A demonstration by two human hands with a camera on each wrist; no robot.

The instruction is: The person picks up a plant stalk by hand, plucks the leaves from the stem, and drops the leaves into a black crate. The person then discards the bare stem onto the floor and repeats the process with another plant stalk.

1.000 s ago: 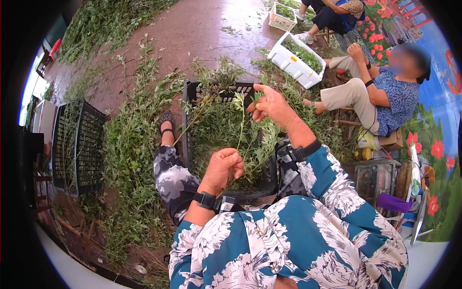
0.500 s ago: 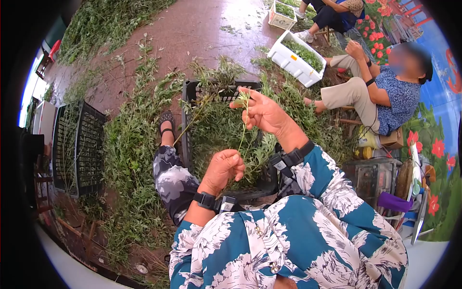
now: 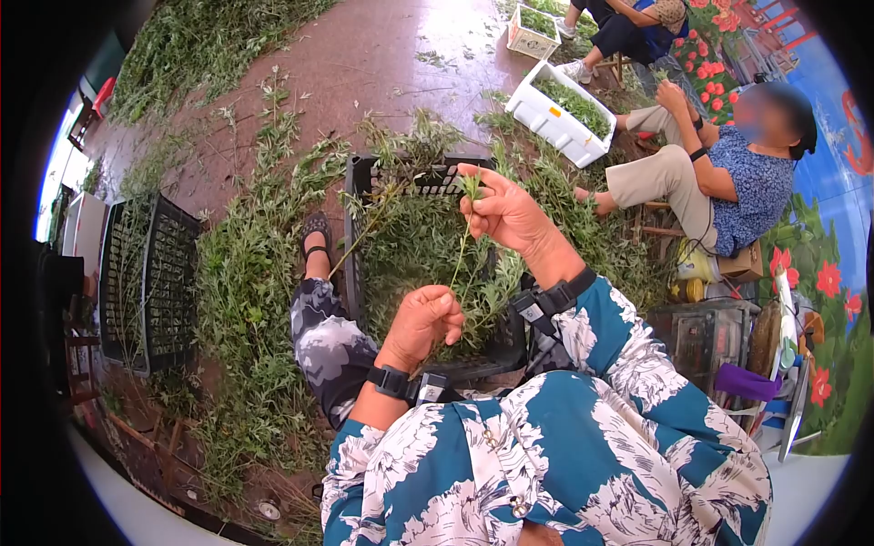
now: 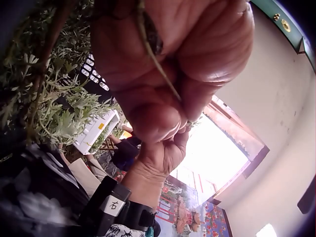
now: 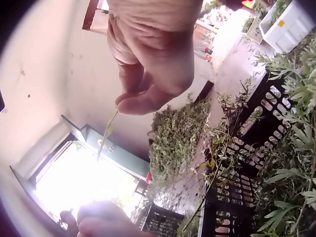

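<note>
My left hand point(image 3: 421, 323), low over the black plastic crate point(image 3: 358, 273), grips the lower part of a slim leafy plant stem point(image 3: 462, 257). In the left wrist view the stem point(image 4: 157, 61) runs through the curled fingers. My right hand point(image 3: 517, 218) is higher and farther out, with its thumb and finger pinching the leafy tip point(image 3: 472, 188). From the right wrist view, the stem point(image 5: 105, 136) hangs below those fingertips toward the other hand. Green leafy cuttings point(image 3: 410, 241) fill the crate below both hands.
Leafy branches point(image 3: 250, 300) lie heaped on the floor at left, beside another black crate point(image 3: 150, 282). A white bin point(image 3: 546, 109) of greens stands ahead, near a seated person point(image 3: 742, 177). One long branch point(image 3: 369, 226) leans over the near crate's left rim.
My right hand has come left from beside the stem to its top, and its fingers have closed on the tip. My left hand has stayed in place.
</note>
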